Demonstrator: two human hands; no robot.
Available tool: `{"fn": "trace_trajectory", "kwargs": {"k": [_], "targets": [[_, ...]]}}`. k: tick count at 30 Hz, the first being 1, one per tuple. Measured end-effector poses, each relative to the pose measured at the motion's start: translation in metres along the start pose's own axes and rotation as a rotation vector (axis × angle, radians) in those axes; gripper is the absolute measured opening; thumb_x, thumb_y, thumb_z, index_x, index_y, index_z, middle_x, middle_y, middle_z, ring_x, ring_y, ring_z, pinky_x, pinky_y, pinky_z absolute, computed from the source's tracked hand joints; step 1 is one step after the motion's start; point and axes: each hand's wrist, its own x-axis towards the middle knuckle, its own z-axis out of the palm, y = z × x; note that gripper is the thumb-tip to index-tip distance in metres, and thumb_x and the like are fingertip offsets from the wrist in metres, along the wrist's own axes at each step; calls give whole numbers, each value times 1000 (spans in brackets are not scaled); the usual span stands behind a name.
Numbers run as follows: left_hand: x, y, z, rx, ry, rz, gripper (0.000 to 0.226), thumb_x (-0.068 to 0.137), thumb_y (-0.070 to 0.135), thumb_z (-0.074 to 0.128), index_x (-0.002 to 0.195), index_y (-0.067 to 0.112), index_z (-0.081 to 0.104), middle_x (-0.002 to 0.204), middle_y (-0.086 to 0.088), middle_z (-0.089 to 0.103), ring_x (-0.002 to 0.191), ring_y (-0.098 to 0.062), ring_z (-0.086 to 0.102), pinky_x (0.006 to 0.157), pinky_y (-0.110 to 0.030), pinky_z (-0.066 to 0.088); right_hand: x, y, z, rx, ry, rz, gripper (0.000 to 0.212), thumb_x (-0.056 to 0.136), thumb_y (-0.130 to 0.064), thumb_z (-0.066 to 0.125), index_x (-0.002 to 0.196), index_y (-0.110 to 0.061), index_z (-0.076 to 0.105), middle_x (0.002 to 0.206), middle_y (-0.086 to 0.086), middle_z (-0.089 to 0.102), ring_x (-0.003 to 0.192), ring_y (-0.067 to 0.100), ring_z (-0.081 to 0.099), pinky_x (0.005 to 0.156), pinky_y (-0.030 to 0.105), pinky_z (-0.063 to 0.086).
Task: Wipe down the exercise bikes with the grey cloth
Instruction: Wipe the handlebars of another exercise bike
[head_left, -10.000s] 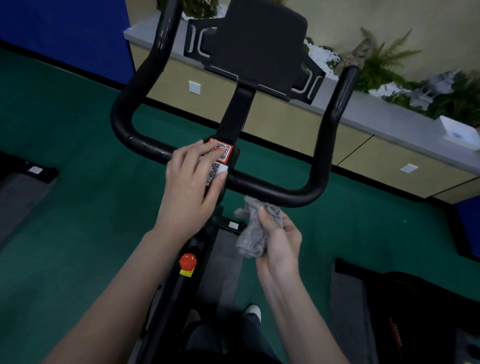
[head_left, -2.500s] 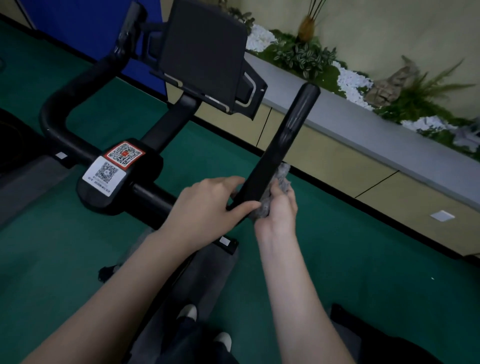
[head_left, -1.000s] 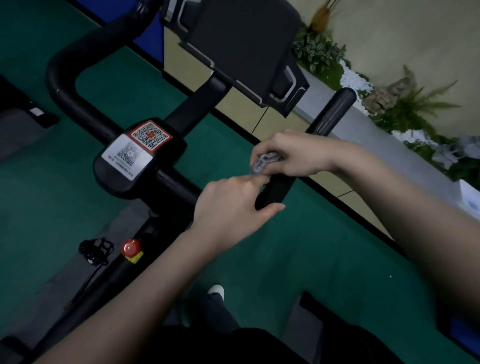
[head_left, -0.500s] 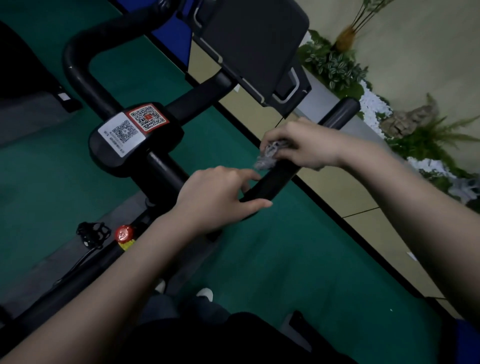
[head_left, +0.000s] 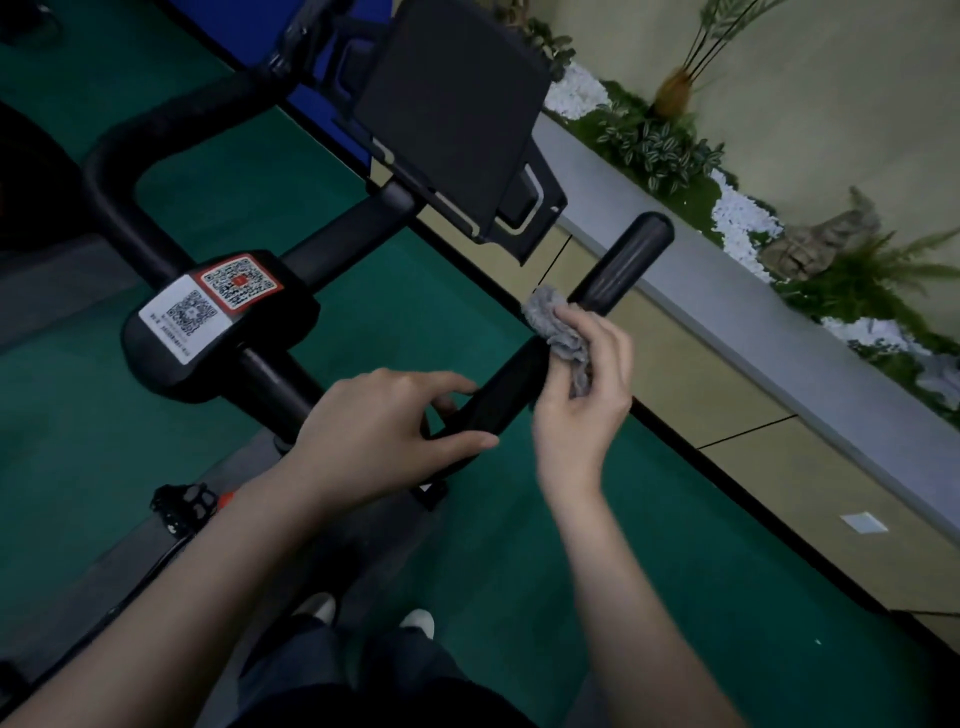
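While the left hand (head_left: 384, 431) grips the handlebar (head_left: 623, 260), the right hand (head_left: 582, 400) pinches the grey cloth (head_left: 556, 325) against it. The cloth sits toward two o'clock.

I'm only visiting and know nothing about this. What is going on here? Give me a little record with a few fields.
activity: a person wiping an exercise bike
left hand: grips the black handlebar near its bend
right hand: holds the grey cloth against the handlebar's right arm
nearby: QR stickers on the centre clamp, dark screen holder above
floor: green
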Motion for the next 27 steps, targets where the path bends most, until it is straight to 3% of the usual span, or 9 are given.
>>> {"fn": "trace_trajectory", "kwargs": {"k": [3, 7, 11, 15, 20, 24, 27], "targets": [[1, 0, 0, -2, -7, -14, 78, 62, 86, 25, 124, 47, 51, 100, 27, 63, 90, -2, 63, 69, -25, 46, -16, -12, 13, 201, 180, 208, 28, 89, 10, 52, 111, -2, 62, 113, 16, 54, 109, 13, 56, 95, 19, 44], [0, 1, -1, -6, -25, -27, 77, 62, 87, 25, 123, 48, 51, 96, 30, 58, 91, -1, 63, 71, -26, 48, -23, -24, 15, 343, 235, 358, 23, 97, -14, 50, 116, -11, 61, 120, 9, 54, 114, 4, 55, 95, 15, 42], [-2, 3, -2, 1, -27, -38, 75, 63, 86, 27, 123, 49, 51, 91, 32, 52, 93, -2, 63, 69, -25, 45, -22, -22, 14, 333, 294, 371, 19, 96, -9, 52, 110, -15, 65, 117, 10, 57, 115, 10, 55, 95, 14, 42], [-2, 3, -3, 10, -25, -40, 70, 66, 87, 33, 122, 49, 52, 87, 32, 51, 92, -2, 63, 65, -22, 40, -30, -19, 18, 385, 352, 442, 24, 95, -5, 54, 107, -24, 61, 114, 7, 61, 113, 14, 58, 96, 22, 46], [0, 3, -4, -36, -52, -61, 75, 62, 89, 36, 122, 47, 53, 85, 30, 52, 90, -2, 62, 68, -23, 43, -8, -10, 19, 527, 434, 610, 21, 95, -2, 52, 108, -18, 57, 113, 7, 62, 109, 19, 61, 101, 42, 47], [3, 5, -6, -124, -65, -69, 74, 66, 87, 36, 122, 43, 55, 103, 24, 63, 101, -4, 61, 84, -32, 51, 6, 1, 16, 638, 443, 690, 20, 96, -5, 52, 110, -18, 57, 120, 13, 61, 114, 28, 58, 103, 51, 44], [11, 13, -7, -165, -24, -60, 75, 69, 81, 38, 128, 38, 53, 119, 16, 62, 108, -6, 59, 91, -37, 50, -11, -4, 18, 681, 399, 726, 20, 97, -9, 52, 111, -23, 57, 119, 10, 63, 112, 25, 61, 102, 48, 46]]}}
